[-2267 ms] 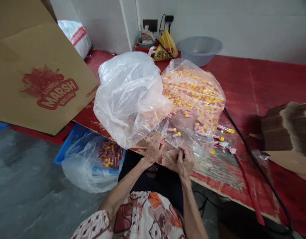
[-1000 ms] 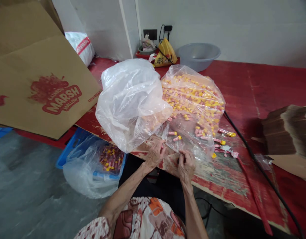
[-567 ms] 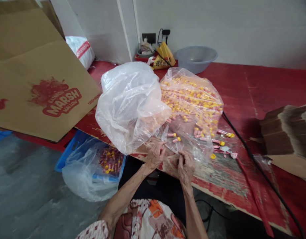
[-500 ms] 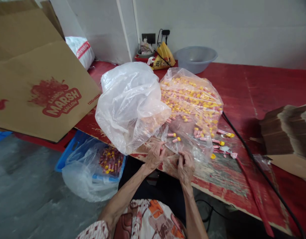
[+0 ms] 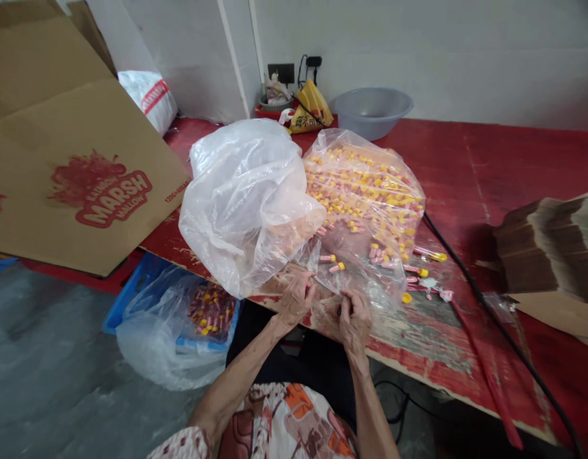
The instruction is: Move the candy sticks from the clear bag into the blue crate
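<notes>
My left hand (image 5: 296,299) rests at the worn front edge of the table, fingers curled together, with a small pinkish bit showing at the fingertips that is too small to name. To its right, my right hand (image 5: 355,320) is curled too, and what its fingers hold, if anything, is hidden. Just beyond both hands lie two loose pink tubes with yellow caps (image 5: 337,267). They are by the mouth of a clear plastic bag (image 5: 365,191) full of the same small tubes. A large, crumpled translucent bag (image 5: 246,191) sits to the left of it.
A cardboard carton (image 5: 83,146) leans at the left. Below the table edge, a blue crate (image 5: 124,299) holds a bag of capped tubes. Stacked flat cardboard (image 5: 552,248), a black cable (image 5: 470,280) and a red strap (image 5: 485,376) lie right. A grey basin (image 5: 372,111) stands behind.
The whole view has shifted slightly, so things appear a little farther left. Both hands keep nearly the same place and curled pose.
</notes>
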The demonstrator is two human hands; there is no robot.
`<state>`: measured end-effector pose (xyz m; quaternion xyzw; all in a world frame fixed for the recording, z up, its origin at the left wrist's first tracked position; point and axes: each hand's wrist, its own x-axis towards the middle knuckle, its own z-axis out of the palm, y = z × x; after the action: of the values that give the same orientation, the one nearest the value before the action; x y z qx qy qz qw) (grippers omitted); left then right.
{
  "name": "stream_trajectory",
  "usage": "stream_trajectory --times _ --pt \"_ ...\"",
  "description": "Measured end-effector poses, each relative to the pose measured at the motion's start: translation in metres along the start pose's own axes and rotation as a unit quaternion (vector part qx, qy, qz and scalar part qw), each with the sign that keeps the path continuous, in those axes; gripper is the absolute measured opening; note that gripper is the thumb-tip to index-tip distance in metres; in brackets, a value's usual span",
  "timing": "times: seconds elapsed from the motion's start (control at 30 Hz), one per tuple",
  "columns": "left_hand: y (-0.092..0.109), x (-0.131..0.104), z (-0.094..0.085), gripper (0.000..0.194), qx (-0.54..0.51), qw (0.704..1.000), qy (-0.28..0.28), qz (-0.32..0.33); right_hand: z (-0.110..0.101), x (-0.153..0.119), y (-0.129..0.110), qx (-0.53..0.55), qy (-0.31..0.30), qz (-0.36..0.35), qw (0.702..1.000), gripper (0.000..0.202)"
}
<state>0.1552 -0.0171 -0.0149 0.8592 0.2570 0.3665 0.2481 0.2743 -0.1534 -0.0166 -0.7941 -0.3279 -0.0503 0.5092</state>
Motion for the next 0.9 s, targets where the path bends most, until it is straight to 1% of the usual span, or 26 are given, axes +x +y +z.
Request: stream_trajectory --times 0.1,0.27,0.47,0.6,0.73,0.9 --pt "-0.0006 -0.0003 0.0002 0.027 0.010 1.000 0.000 -0.006 -0.0007 0.0005 -0.0009 0.002 -0.001 0.003 1.000 0.031" --pt "-0.0010 -0.0005 -0.0001 0.028 -0.001 1.000 0.007 0.001 -0.0008 0.0004 -0.0004 0.010 -0.006 -0.001 1.000 0.030" --pt "0.0011 0.0009 -0.0029 0.027 -0.003 1.000 -0.001 -0.016 0.0001 -0.0006 0.0009 0.009 -0.004 0.001 1.000 0.030" --pt "0.0020 0.0019 -0.0044 0.025 -0.011 1.000 -0.004 -0.006 -0.0003 -0.0010 0.0015 0.008 -0.016 0.011 1.000 0.030" --pt "0.0020 0.0008 -0.0029 0.026 -0.007 1.000 0.005 -0.011 0.0000 -0.0012 0.0014 0.010 -0.013 0.010 1.000 0.030" --pt "0.0002 -0.0008 -0.0016 0.027 -0.009 1.000 0.001 -0.019 0.0009 -0.0013 0.0012 0.006 -0.011 0.009 1.000 0.031"
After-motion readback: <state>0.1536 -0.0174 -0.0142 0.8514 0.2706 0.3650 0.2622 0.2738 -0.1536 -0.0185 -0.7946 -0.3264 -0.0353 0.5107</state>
